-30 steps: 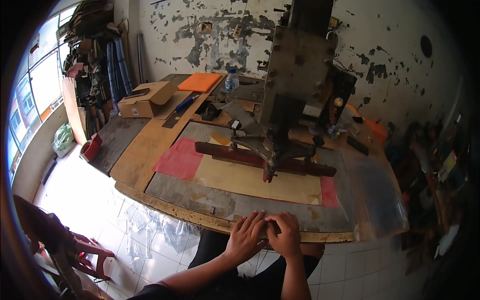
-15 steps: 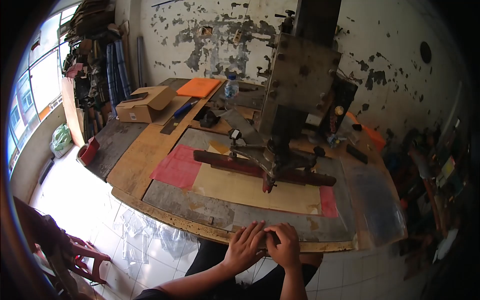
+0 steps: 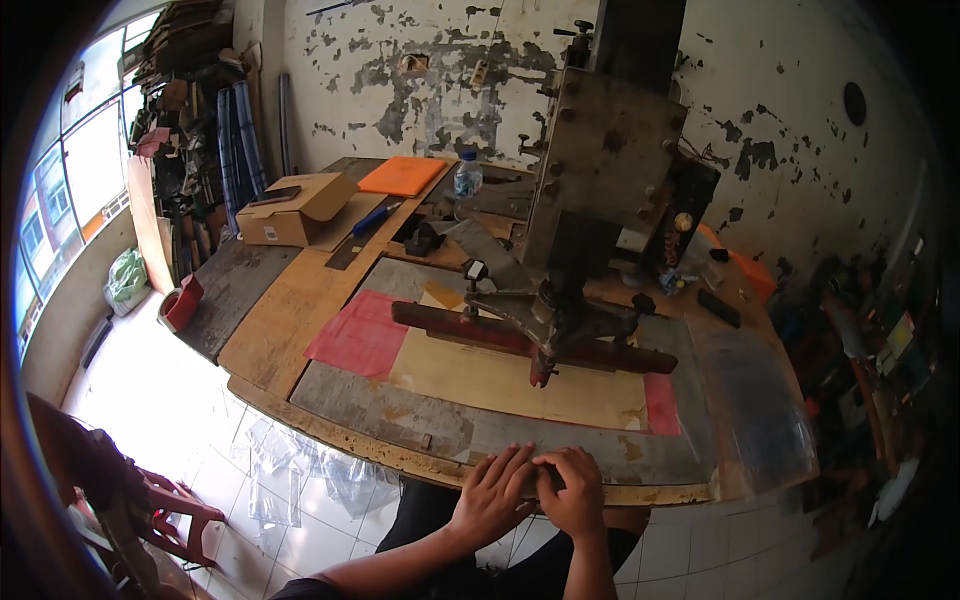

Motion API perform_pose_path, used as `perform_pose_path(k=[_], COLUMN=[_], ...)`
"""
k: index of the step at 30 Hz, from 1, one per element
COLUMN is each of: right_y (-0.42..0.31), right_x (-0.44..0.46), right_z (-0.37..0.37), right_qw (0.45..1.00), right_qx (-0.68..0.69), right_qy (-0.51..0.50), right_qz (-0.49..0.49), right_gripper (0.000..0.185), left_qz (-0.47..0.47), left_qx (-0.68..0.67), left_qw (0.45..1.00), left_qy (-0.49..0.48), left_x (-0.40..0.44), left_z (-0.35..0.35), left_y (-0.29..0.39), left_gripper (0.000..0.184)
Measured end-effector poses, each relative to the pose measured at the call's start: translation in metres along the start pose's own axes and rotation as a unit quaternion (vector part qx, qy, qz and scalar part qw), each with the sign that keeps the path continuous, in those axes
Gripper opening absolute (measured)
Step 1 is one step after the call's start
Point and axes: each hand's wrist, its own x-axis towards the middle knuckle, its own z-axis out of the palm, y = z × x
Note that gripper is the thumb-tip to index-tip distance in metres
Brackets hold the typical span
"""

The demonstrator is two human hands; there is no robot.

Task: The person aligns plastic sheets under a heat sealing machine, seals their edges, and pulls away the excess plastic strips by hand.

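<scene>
At the table's front edge, my left hand [image 3: 492, 497] lies with its fingers stretched out and holds nothing. My right hand [image 3: 572, 492] rests close beside it, its fingers curled inward toward the left fingers. Nothing shows in the right hand, though the underside of its fingers is hidden. Beyond both hands, a cream sheet [image 3: 480, 382] with pink ends [image 3: 360, 335] lies on a grey metal plate [image 3: 335, 394]. A heavy press machine [image 3: 610, 150] stands over it, with a dark red bar [image 3: 480, 330] at its lower end above the sheet.
Left on the table are a cardboard box [image 3: 290, 215], a blue cutter [image 3: 375, 218] and an orange pad [image 3: 402, 175]. A water bottle [image 3: 468, 178] stands behind. Clear plastic sheets [image 3: 755, 400] lie at right; plastic scraps [image 3: 275, 475] and a red stool [image 3: 185, 515] are on the floor.
The whole view has shifted slightly to the right. My hands, the sheet and the press keep the same positions relative to one another.
</scene>
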Motion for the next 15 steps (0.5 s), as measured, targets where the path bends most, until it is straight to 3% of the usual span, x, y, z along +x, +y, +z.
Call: perform_pose_path(k=[15], right_y=[-0.0021], right_x=[0.0018], right_z=[0.0006], right_qw=[1.000], right_qx=[0.008], right_qy=[0.000], right_qz=[0.009], right_gripper=[0.018], left_qz=[0.000], left_qx=[-0.002], left_qw=[1.000], left_qy=[-0.002], left_x=[-0.0034], left_z=[0.0045], left_y=[-0.0024], left_gripper=[0.078])
